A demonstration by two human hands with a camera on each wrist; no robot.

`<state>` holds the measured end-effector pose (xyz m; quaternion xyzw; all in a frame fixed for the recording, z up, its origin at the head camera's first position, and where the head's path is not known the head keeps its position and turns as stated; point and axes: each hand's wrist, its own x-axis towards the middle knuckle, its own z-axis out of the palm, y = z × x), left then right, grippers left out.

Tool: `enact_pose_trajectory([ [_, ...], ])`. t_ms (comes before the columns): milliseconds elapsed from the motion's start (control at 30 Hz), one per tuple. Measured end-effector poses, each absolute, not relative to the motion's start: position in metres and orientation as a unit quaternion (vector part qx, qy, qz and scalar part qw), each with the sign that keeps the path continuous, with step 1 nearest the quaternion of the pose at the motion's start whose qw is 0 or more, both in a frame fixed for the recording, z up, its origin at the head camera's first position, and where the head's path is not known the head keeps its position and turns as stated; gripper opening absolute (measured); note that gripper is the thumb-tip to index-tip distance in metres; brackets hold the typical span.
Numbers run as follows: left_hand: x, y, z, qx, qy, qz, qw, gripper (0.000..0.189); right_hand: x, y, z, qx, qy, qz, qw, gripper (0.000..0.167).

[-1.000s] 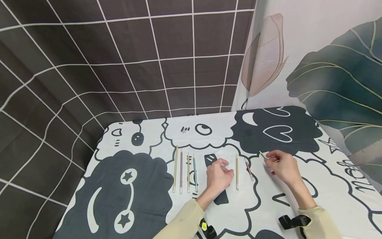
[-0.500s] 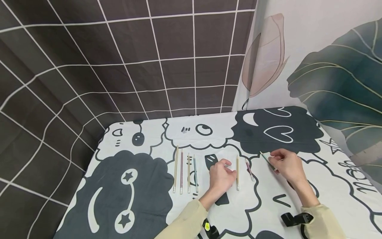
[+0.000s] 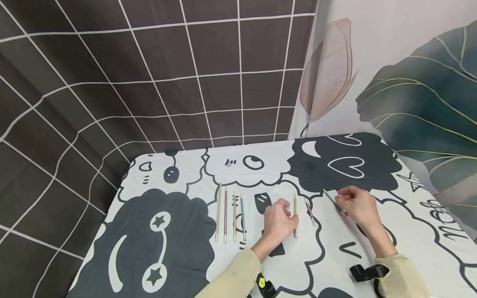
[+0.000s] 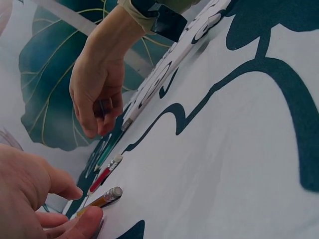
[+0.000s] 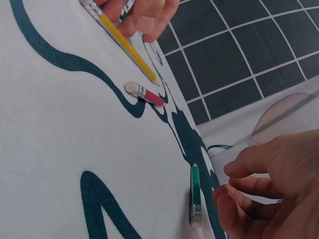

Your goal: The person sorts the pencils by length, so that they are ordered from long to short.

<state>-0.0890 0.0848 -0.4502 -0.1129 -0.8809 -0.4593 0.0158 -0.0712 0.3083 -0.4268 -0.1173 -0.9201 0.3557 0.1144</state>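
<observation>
My left hand (image 3: 280, 221) is at the yellow pencil (image 3: 295, 199). In the left wrist view, its thumb and fingers lie spread on either side of the yellow pencil (image 4: 108, 197), not plainly pinching it. A green pencil (image 5: 195, 191) lies on the cloth beside my right hand (image 5: 279, 184), whose loosely bent fingers are apart from it in the right wrist view. Between the two hands is a short red pencil (image 3: 310, 212), lying at a slant. Eraser ends of these pencils point toward me.
Left of my left hand, several pencils lie side by side: a long yellow one (image 3: 218, 213), a red one (image 3: 225, 215), a shorter yellow one (image 3: 235, 217) and a blue one (image 3: 243, 217). The patterned cloth (image 3: 261, 265) covers the table. A dark checked curtain (image 3: 220, 91) hangs behind.
My left hand has moved right, up to the yellow pencil. My right hand has released the green pencil and shifted slightly right, leaving more of that pencil showing.
</observation>
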Motion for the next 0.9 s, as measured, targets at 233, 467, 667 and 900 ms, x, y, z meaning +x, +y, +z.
enact_pose_trajectory([
  [233, -0.0885, 0.0879, -0.4524, -0.129, -0.883, -0.451, 0.015, 0.026, -0.0717, 0.3086, -0.4306, -0.124, -0.918, 0.361, 0.110, 0.018],
  [467, -0.0885, 0.0903, -0.4534, -0.124, -0.893, -0.432, 0.016, 0.028, -0.0724, 0.3089, -0.4322, -0.120, -0.916, 0.366, 0.113, 0.016],
  [667, -0.0891, 0.0918, -0.4537, -0.120, -0.896, -0.427, 0.010, 0.029, -0.0732, 0.3093, -0.4330, -0.122, -0.917, 0.363, 0.115, 0.016],
  [900, -0.0891, 0.0929, -0.4541, -0.123, -0.897, -0.424, 0.013, 0.030, -0.0745, 0.3105, -0.4339, -0.123, -0.919, 0.359, 0.110, 0.016],
])
